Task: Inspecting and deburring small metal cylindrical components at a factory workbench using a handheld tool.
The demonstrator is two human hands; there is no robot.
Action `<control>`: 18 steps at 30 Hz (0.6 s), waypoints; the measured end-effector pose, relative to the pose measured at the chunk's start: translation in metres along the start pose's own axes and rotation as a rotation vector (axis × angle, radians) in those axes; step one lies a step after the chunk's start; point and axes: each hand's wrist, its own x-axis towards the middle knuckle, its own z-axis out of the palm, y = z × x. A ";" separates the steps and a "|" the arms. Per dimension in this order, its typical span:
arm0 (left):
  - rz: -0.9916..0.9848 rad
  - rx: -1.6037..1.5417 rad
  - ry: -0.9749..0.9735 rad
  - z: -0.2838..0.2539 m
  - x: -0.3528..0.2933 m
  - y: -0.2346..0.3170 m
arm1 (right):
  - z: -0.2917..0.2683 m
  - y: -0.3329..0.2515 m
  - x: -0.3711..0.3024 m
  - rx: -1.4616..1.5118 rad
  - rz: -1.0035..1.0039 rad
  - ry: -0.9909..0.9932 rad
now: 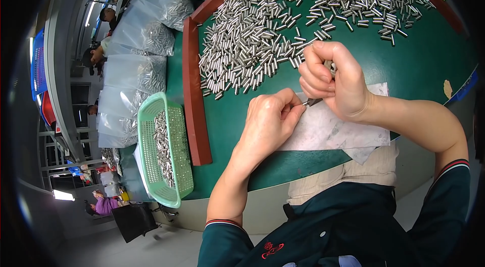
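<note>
My left hand point(268, 123) pinches a small silvery metal pin point(305, 104) between thumb and fingertips, over the near part of the green table. Just right of it, my right hand point(336, 80) is closed in a fist around a hand tool. A short dark tip of the tool point(314, 101) shows below the fist, meeting or almost meeting the pin. Most of the tool is hidden in the fingers. Under both hands lies a stained whitish cloth point(348, 128). Beyond them, a wide heap of loose metal pins point(247, 39) covers the far tabletop.
A dark red wooden rail point(194, 100) borders the table point(419, 60) on the left and far sides. Outside it stands a light green perforated basket point(177, 166) with metal pins inside. Clear plastic bags of pins point(151, 72) line up behind. Other people sit far left.
</note>
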 end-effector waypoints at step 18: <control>-0.012 0.004 -0.004 -0.001 -0.001 -0.002 | -0.001 0.001 0.002 -0.009 -0.022 0.023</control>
